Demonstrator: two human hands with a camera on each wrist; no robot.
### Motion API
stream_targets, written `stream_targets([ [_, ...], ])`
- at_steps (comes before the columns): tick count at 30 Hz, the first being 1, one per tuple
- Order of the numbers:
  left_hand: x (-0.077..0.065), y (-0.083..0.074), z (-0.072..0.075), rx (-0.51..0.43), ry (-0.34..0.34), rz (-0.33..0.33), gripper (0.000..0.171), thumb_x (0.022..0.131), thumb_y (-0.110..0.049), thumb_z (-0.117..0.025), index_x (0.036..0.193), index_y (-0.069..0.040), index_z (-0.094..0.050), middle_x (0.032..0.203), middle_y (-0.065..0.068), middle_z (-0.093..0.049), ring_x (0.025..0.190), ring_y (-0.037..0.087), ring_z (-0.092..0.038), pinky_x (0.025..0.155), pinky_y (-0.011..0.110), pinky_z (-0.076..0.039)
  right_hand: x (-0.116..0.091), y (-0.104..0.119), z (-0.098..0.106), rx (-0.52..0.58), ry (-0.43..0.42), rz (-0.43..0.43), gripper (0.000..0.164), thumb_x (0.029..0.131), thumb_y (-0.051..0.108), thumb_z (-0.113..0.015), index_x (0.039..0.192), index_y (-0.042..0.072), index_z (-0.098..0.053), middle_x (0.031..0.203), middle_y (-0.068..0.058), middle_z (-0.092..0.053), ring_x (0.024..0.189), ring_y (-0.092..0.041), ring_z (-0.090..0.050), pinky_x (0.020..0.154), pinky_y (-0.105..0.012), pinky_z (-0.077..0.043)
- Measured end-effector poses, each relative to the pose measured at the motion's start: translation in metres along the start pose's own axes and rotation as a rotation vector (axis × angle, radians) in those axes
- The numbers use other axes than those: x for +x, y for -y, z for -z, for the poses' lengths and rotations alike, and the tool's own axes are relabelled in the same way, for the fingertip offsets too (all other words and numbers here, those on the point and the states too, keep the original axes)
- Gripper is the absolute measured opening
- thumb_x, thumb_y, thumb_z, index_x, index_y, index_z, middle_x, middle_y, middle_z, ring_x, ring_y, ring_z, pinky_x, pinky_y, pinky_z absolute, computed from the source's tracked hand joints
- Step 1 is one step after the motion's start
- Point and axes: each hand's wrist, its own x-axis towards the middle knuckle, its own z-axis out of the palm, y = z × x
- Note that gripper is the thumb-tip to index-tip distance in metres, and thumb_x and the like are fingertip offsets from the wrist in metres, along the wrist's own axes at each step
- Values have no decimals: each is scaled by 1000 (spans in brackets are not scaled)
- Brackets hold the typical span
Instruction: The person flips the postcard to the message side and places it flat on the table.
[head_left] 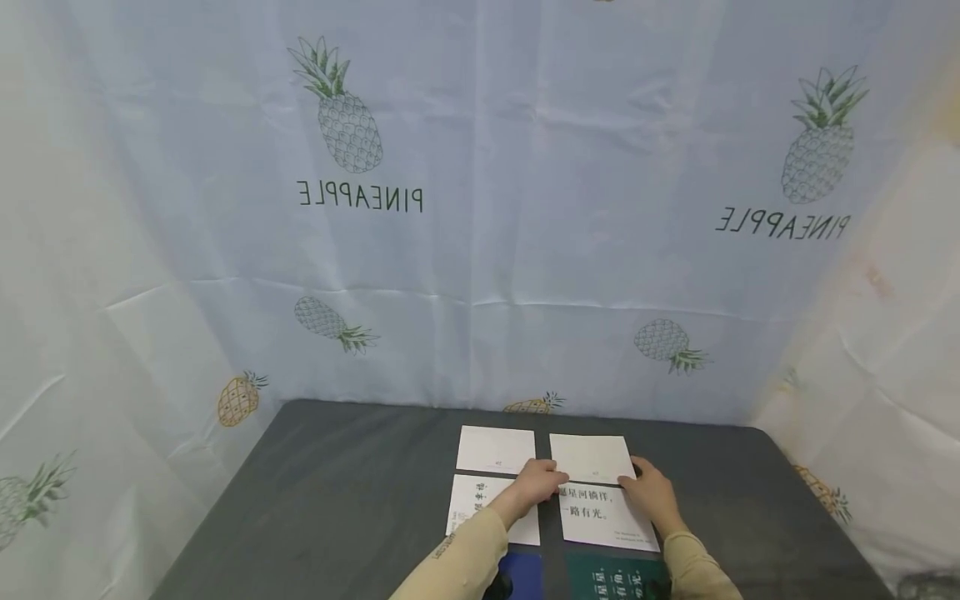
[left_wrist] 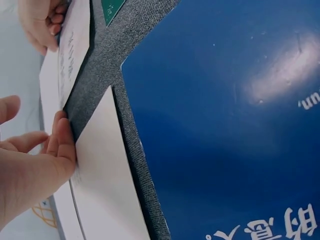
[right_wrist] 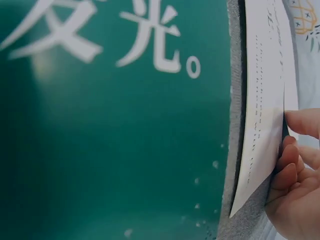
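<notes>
A table [head_left: 315, 483] with a dark grey, woven-looking top and rounded far corners is enclosed by printed fabric. Behind the table hangs a pale blue curtain [head_left: 510, 167], creased by vertical folds and one horizontal crease. High above the table's far edge, it bears two outlined grey pineapples with green crowns, each over mirrored "PINEAPPLE" lettering [head_left: 360, 197]; smaller tilted pineapples sit lower, nearer the table. Whiter, wrinkled drapes flank the table: a left drape [head_left: 90, 250] and a right drape [head_left: 900, 358]. Yellow pineapple prints [head_left: 238, 401] show near the table's edges.
</notes>
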Motion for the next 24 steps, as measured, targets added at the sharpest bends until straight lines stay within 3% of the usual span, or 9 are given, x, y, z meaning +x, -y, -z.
stream_targets([
  [11, -2, 1, 1, 1, 17, -7, 48, 89, -19, -57, 128, 7, -50, 115, 18, -60, 90, 19, -58, 81, 38, -50, -4, 6, 4, -29, 11, -22, 54, 87, 19, -53, 130, -11, -41, 130, -36, -45, 119, -52, -44, 93, -59, -40],
  [14, -4, 1, 1, 0, 26, -7, 48, 89, -19, -56, 129, 8, -49, 122, 21, -57, 95, 22, -59, 86, 43, -49, -5, 7, 5, -26, 17, -25, 54, 87, 18, -53, 130, -11, -41, 130, -36, -44, 118, -52, -44, 93, -58, -40],
  [24, -5, 1, 1, 4, 42, -40, 47, 89, -19, -55, 127, 9, -50, 122, 22, -57, 104, 29, -58, 92, 48, -46, -3, 5, 5, -29, 16, -19, 51, 88, 18, -49, 131, -10, -43, 132, -34, -45, 119, -51, -45, 93, -57, -40],
])
